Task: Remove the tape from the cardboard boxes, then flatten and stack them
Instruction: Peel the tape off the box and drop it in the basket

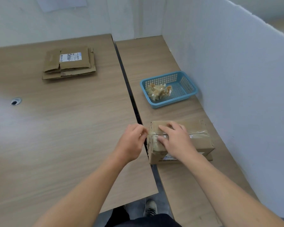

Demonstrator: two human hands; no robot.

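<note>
Brown cardboard box (202,143), near on the right wooden table (154,63), is pinned by the flat, open right hand (175,138) while the left hand (131,141) pinches its clear tape (198,134) at the left end; peel low, steadily, along the seam

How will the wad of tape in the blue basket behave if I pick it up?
The tape wad looks crumpled and airy, so it is probably very light and squashy. Its glossy film may cling when gripped. Its irregular lumps make rolling unlikely in the basket.
</note>
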